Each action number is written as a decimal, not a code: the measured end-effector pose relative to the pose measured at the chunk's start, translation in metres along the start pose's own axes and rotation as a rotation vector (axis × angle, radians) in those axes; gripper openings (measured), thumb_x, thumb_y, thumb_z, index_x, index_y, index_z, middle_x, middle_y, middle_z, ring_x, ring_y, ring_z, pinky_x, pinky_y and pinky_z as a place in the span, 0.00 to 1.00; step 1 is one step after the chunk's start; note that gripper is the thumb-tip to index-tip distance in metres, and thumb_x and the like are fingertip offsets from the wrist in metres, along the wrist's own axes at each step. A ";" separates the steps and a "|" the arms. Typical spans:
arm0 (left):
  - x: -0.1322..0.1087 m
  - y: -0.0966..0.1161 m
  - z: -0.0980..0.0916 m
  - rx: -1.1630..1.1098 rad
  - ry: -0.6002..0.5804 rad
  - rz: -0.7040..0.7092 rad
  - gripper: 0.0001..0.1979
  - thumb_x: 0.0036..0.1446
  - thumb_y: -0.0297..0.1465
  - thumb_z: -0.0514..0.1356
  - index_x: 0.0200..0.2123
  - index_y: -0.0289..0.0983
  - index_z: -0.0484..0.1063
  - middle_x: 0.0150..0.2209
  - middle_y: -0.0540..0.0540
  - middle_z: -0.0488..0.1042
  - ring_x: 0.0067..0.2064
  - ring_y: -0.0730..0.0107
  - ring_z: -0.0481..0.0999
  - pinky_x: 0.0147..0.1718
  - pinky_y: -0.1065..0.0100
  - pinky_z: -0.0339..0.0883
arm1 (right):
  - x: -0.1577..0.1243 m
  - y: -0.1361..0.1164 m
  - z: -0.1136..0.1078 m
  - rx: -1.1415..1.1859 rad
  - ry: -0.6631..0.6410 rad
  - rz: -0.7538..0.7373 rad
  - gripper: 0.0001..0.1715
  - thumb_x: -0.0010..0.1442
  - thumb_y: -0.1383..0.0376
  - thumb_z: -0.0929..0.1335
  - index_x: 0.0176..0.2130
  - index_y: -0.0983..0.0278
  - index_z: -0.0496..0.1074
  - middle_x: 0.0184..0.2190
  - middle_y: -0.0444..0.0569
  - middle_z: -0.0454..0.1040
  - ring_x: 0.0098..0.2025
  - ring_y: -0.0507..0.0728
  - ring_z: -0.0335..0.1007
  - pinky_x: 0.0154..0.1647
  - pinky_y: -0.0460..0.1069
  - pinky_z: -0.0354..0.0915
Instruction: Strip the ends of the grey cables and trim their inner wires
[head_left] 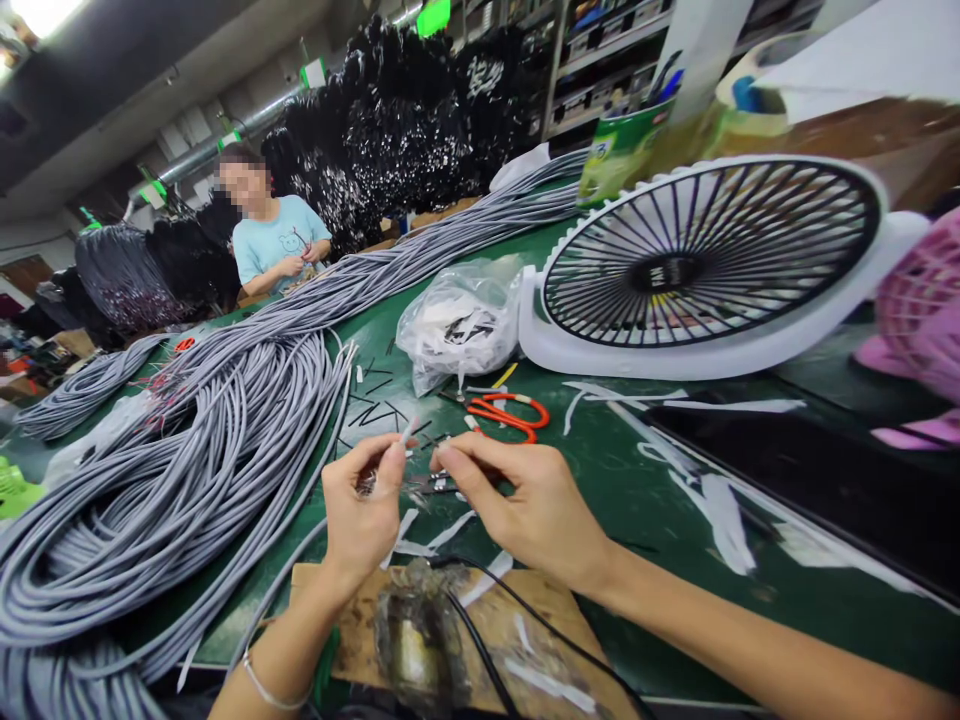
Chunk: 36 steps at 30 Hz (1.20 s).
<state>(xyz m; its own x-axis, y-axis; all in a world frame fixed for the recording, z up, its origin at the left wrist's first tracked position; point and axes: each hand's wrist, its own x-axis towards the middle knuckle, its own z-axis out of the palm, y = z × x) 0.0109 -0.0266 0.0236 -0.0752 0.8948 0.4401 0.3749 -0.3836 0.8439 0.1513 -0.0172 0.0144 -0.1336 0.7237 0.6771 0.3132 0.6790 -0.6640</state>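
Observation:
My left hand (364, 500) is closed in a pinch on a grey cable (294, 560), which comes up from the lower left behind my wrist. A pale tip pokes out above the thumb. Opposite it, my right hand (525, 490) has thumb and forefinger pressed together, a short gap from the left fingertips. Whatever lies in that pinch is too small to make out. Beneath and between the hands is a dark metal tool (435, 484), partly hidden. Orange-handled scissors (529, 412) lie just beyond, near short black tube pieces (367, 410).
Coiled grey cables (202, 470) cover the left side. A white fan (570, 362), a plastic bag (457, 335) and a green can (619, 160) stand farther back. A wooden board (540, 620) carries a grimy metal device (416, 650) with black cords. Another person (274, 245) works beyond the table.

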 end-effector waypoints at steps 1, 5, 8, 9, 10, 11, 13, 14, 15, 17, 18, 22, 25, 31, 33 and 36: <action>0.000 0.001 0.000 -0.011 0.015 -0.008 0.13 0.54 0.35 0.56 0.33 0.33 0.78 0.30 0.44 0.79 0.30 0.69 0.75 0.31 0.72 0.69 | -0.001 -0.001 0.001 -0.012 0.007 -0.022 0.17 0.60 0.66 0.60 0.24 0.67 0.70 0.14 0.42 0.66 0.14 0.46 0.56 0.16 0.41 0.54; -0.001 0.003 0.001 -0.034 0.010 -0.012 0.13 0.54 0.33 0.57 0.37 0.34 0.78 0.35 0.43 0.79 0.37 0.65 0.77 0.39 0.66 0.71 | -0.003 -0.002 0.001 -0.048 0.014 -0.046 0.18 0.60 0.66 0.59 0.23 0.68 0.70 0.13 0.43 0.66 0.13 0.46 0.55 0.15 0.42 0.53; -0.003 0.002 0.001 -0.040 -0.004 0.001 0.12 0.55 0.33 0.57 0.38 0.35 0.78 0.35 0.43 0.79 0.36 0.66 0.78 0.37 0.68 0.71 | -0.003 -0.001 0.003 -0.032 -0.027 0.001 0.20 0.60 0.65 0.59 0.22 0.67 0.69 0.13 0.43 0.66 0.13 0.46 0.55 0.16 0.42 0.53; -0.003 0.002 0.002 -0.040 -0.005 0.006 0.12 0.55 0.32 0.57 0.38 0.36 0.78 0.35 0.44 0.79 0.35 0.66 0.78 0.37 0.69 0.71 | -0.003 -0.001 0.003 -0.026 -0.041 0.025 0.20 0.60 0.64 0.59 0.22 0.67 0.69 0.13 0.43 0.66 0.14 0.46 0.56 0.17 0.42 0.54; -0.004 0.002 0.002 -0.040 -0.005 0.011 0.12 0.55 0.32 0.57 0.38 0.36 0.78 0.35 0.44 0.79 0.35 0.67 0.78 0.36 0.69 0.71 | -0.004 -0.001 0.004 -0.021 -0.049 0.048 0.20 0.60 0.63 0.58 0.22 0.66 0.69 0.13 0.43 0.66 0.14 0.46 0.56 0.17 0.42 0.54; -0.004 0.001 0.002 -0.040 -0.001 0.016 0.12 0.55 0.32 0.57 0.38 0.36 0.78 0.34 0.44 0.79 0.35 0.67 0.78 0.36 0.70 0.72 | -0.004 -0.001 0.005 -0.019 -0.051 0.066 0.20 0.60 0.63 0.58 0.22 0.66 0.68 0.13 0.43 0.66 0.14 0.46 0.55 0.17 0.42 0.53; -0.005 0.000 0.003 -0.036 0.019 0.019 0.11 0.54 0.33 0.58 0.38 0.36 0.78 0.34 0.44 0.80 0.35 0.66 0.78 0.34 0.70 0.72 | -0.005 -0.002 0.006 -0.018 -0.045 0.083 0.20 0.60 0.63 0.58 0.21 0.65 0.67 0.13 0.42 0.64 0.13 0.46 0.53 0.16 0.42 0.52; -0.006 0.000 0.004 -0.029 0.032 0.023 0.11 0.53 0.33 0.58 0.37 0.36 0.78 0.33 0.44 0.80 0.35 0.65 0.78 0.33 0.70 0.72 | -0.005 -0.002 0.007 -0.018 -0.040 0.084 0.20 0.60 0.63 0.58 0.20 0.65 0.66 0.13 0.42 0.63 0.13 0.46 0.52 0.15 0.42 0.51; -0.006 -0.001 0.005 -0.016 0.046 0.029 0.11 0.53 0.33 0.59 0.37 0.36 0.78 0.32 0.44 0.80 0.35 0.65 0.78 0.32 0.70 0.72 | -0.006 -0.002 0.007 -0.017 -0.036 0.085 0.19 0.60 0.64 0.58 0.20 0.65 0.66 0.12 0.41 0.62 0.13 0.46 0.51 0.15 0.42 0.50; -0.007 -0.001 0.005 0.023 0.071 0.042 0.11 0.52 0.32 0.59 0.37 0.37 0.78 0.29 0.45 0.79 0.35 0.64 0.77 0.29 0.71 0.71 | -0.007 -0.002 0.008 -0.020 -0.036 0.094 0.19 0.60 0.64 0.58 0.20 0.65 0.65 0.12 0.40 0.59 0.13 0.46 0.49 0.15 0.42 0.49; -0.008 -0.002 0.006 0.041 0.078 0.050 0.10 0.52 0.32 0.60 0.37 0.37 0.78 0.28 0.45 0.79 0.35 0.64 0.77 0.28 0.72 0.71 | -0.008 -0.002 0.009 -0.021 -0.036 0.102 0.19 0.60 0.64 0.58 0.20 0.65 0.65 0.12 0.40 0.59 0.14 0.46 0.49 0.15 0.42 0.49; -0.008 -0.002 0.007 0.055 0.097 0.047 0.11 0.52 0.33 0.59 0.36 0.36 0.78 0.26 0.45 0.78 0.33 0.64 0.77 0.25 0.72 0.70 | -0.011 -0.001 0.011 -0.036 -0.002 0.105 0.19 0.60 0.64 0.58 0.21 0.64 0.65 0.12 0.40 0.58 0.14 0.46 0.50 0.16 0.43 0.50; -0.009 -0.003 0.007 0.047 0.090 0.031 0.11 0.53 0.33 0.58 0.36 0.35 0.78 0.25 0.45 0.77 0.33 0.64 0.77 0.24 0.72 0.69 | -0.011 -0.001 0.011 -0.039 0.010 0.093 0.18 0.60 0.64 0.59 0.21 0.64 0.65 0.12 0.40 0.58 0.13 0.46 0.51 0.16 0.43 0.50; -0.010 -0.004 0.007 0.067 0.070 0.044 0.13 0.54 0.34 0.57 0.37 0.35 0.78 0.24 0.45 0.77 0.26 0.69 0.73 0.21 0.73 0.65 | -0.010 -0.003 0.011 -0.014 -0.021 0.120 0.19 0.60 0.63 0.58 0.20 0.64 0.63 0.13 0.39 0.57 0.14 0.46 0.49 0.16 0.43 0.50; -0.010 -0.005 0.007 0.097 0.088 0.072 0.12 0.53 0.33 0.58 0.37 0.35 0.78 0.23 0.46 0.77 0.21 0.73 0.68 0.18 0.74 0.62 | -0.012 -0.004 0.013 -0.012 -0.014 0.140 0.19 0.60 0.63 0.58 0.20 0.64 0.63 0.13 0.39 0.55 0.14 0.46 0.48 0.16 0.43 0.50; -0.012 -0.007 0.009 0.170 0.115 0.136 0.12 0.52 0.31 0.59 0.38 0.36 0.78 0.20 0.47 0.75 0.16 0.78 0.60 0.15 0.76 0.57 | -0.012 -0.004 0.016 -0.007 0.010 0.160 0.17 0.59 0.64 0.58 0.20 0.63 0.62 0.12 0.38 0.53 0.14 0.46 0.48 0.15 0.43 0.49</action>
<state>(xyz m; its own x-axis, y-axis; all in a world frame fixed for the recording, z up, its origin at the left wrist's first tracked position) 0.0172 -0.0332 0.0099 -0.1150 0.8019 0.5863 0.5378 -0.4460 0.7154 0.1368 -0.0265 0.0035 -0.0721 0.8211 0.5663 0.3366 0.5545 -0.7611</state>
